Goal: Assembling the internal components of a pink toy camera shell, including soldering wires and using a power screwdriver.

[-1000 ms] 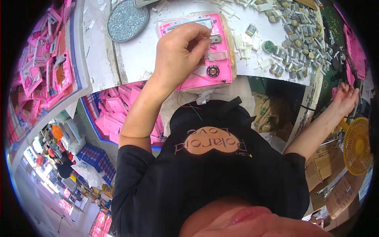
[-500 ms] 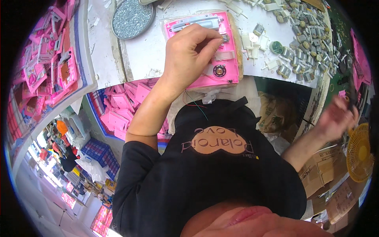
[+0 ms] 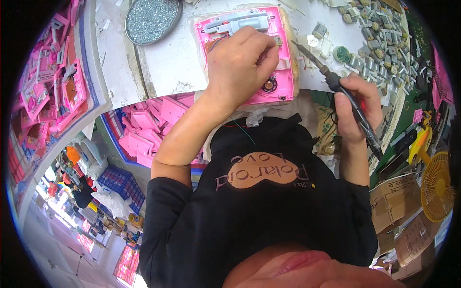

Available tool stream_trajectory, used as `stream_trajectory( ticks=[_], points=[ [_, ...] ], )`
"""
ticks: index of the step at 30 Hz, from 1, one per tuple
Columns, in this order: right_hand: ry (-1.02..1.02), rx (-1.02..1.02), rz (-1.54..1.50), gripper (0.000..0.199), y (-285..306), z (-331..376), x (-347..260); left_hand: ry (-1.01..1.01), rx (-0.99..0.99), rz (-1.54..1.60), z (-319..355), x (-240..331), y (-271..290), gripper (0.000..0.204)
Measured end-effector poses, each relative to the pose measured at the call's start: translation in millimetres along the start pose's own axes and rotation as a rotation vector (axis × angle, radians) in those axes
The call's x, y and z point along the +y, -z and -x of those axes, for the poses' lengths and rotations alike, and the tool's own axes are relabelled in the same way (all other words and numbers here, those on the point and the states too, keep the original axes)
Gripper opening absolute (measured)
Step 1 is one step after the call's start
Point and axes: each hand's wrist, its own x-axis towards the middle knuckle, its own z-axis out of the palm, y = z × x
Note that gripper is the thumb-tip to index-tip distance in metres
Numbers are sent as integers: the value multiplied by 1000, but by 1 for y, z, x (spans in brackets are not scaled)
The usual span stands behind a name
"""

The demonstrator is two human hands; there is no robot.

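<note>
A pink plastic toy casing [image 3: 284, 91] lies open on the white table with a small round speaker [image 3: 270, 84] and a grey plastic mechanism [image 3: 247, 24] in it. My left hand [image 3: 240, 65] rests over its middle, thumb and fingers pinched at a small metal motor [image 3: 278, 42]; what they grip is hidden. Gripped in my right hand [image 3: 359, 108] is a soldering iron [image 3: 332, 80], its tip pointing up and left, just off the casing's right edge near the motor. Thin wires [image 3: 245, 128] hang from the casing's near edge.
Loose small motors [image 3: 379, 53] cover the table's right side, beside a green-rimmed round piece [image 3: 341, 54]. A round dish of screws [image 3: 152, 21] stands back left. Pink casings fill a bin [image 3: 144, 129] below the table and a heap [image 3: 48, 86] at far left. A yellow fan [image 3: 438, 186] stands right.
My right hand has come in from the far right, bringing the soldering iron beside the casing. My left hand stays pinched over the casing, shifted slightly to the right.
</note>
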Motion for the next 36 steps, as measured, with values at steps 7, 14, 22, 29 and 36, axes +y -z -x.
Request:
stream_trajectory(
  ticks=[7,14,22,29,36],
  points=[
    [26,-63,22,26,-7,-2,1,5,-11,-8,-2,0,0,9],
    [10,-98,6,27,-7,-4,4,16,-16,-2,-2,1,0,9],
    [-16,-98,36,26,-10,-8,1,5,-21,-4,-2,1,0,8],
    [27,-92,32,27,-9,-8,3,-10,-34,-33,-2,1,1,9],
    [64,-37,63,29,-1,-8,3,-15,-29,-88,-4,5,1,8]
  ],
)
